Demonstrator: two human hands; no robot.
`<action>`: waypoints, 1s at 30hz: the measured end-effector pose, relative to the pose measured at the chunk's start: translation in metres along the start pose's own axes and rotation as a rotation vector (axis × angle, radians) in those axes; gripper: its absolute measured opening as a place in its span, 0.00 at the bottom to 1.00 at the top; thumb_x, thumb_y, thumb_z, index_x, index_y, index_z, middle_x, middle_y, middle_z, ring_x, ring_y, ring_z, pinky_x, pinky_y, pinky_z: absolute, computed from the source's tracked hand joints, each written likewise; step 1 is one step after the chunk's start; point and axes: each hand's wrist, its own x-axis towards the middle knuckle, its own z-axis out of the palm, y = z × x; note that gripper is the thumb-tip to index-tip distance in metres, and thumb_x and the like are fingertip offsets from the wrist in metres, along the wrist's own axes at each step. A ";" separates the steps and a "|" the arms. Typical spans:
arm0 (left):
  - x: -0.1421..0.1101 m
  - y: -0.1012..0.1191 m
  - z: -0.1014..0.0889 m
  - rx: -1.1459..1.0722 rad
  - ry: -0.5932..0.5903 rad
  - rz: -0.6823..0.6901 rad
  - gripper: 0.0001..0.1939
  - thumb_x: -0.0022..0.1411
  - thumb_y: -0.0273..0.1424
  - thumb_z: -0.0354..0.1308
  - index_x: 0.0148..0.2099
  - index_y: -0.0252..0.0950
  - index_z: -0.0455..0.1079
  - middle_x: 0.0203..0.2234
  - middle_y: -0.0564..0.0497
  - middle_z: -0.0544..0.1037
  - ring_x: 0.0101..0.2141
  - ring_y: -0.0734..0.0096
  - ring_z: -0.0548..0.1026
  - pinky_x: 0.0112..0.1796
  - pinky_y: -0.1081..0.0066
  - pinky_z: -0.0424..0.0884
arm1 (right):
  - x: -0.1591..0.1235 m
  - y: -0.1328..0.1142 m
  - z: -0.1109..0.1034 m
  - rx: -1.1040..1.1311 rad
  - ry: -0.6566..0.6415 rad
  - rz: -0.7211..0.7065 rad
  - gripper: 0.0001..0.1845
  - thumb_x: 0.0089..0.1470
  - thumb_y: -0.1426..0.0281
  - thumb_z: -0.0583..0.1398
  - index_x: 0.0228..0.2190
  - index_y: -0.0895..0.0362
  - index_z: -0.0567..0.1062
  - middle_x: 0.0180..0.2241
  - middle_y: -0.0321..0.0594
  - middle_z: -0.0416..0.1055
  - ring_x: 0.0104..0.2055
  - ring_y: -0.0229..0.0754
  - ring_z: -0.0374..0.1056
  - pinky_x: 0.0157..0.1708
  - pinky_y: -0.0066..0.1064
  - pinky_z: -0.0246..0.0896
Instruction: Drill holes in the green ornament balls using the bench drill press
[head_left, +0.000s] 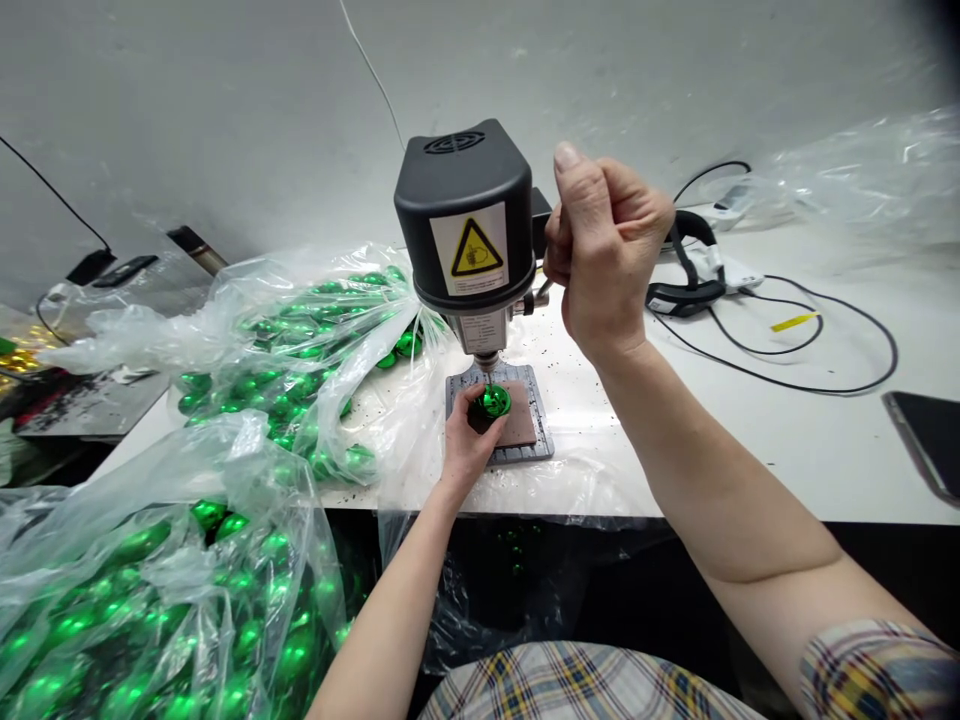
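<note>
A small black bench drill press (463, 220) with a yellow warning label stands in the middle of the white table. Under its chuck (487, 362), my left hand (471, 435) pinches a shiny green ball (496, 402) between thumb and fingers. The ball rests over a brown board (517, 428) on the grey slotted base (541, 400), with the bit at its top; whether the bit is inside cannot be made out. My right hand (604, 240) is closed in a fist round the feed lever (541, 290) at the drill's right side, thumb pointing up.
Clear plastic bags of green balls lie on the table's left (300, 350) and at the lower left (150, 600). To the right are a black headset (686, 275), a looping cable (892, 350) and a phone (926, 440). Dark shavings dot the table.
</note>
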 end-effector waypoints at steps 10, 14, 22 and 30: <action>0.001 0.002 0.002 -0.062 0.044 -0.053 0.25 0.55 0.38 0.69 0.53 0.39 0.69 0.46 0.45 0.77 0.50 0.59 0.76 0.54 0.58 0.71 | -0.010 -0.001 0.000 0.081 0.060 0.021 0.30 0.57 0.52 0.62 0.17 0.54 0.54 0.16 0.31 0.49 0.19 0.33 0.48 0.19 0.33 0.47; 0.001 0.004 0.003 -0.067 0.055 -0.080 0.25 0.54 0.37 0.70 0.53 0.39 0.70 0.46 0.46 0.77 0.49 0.59 0.76 0.53 0.59 0.71 | -0.028 -0.005 -0.001 0.116 0.137 -0.078 0.30 0.58 0.60 0.62 0.14 0.55 0.54 0.15 0.30 0.45 0.17 0.31 0.43 0.18 0.33 0.38; 0.000 0.005 0.004 -0.104 0.057 -0.088 0.25 0.55 0.36 0.70 0.53 0.40 0.69 0.47 0.46 0.77 0.50 0.60 0.75 0.53 0.60 0.71 | -0.064 0.003 -0.019 0.120 0.076 -0.193 0.30 0.59 0.68 0.60 0.14 0.58 0.49 0.14 0.31 0.44 0.16 0.30 0.45 0.20 0.34 0.41; -0.001 0.009 0.003 -0.091 0.054 -0.067 0.24 0.56 0.37 0.69 0.53 0.39 0.68 0.46 0.47 0.77 0.48 0.61 0.76 0.52 0.61 0.71 | -0.071 0.021 -0.031 0.171 -0.057 -0.394 0.26 0.54 0.78 0.58 0.16 0.58 0.47 0.15 0.30 0.45 0.17 0.29 0.44 0.18 0.30 0.42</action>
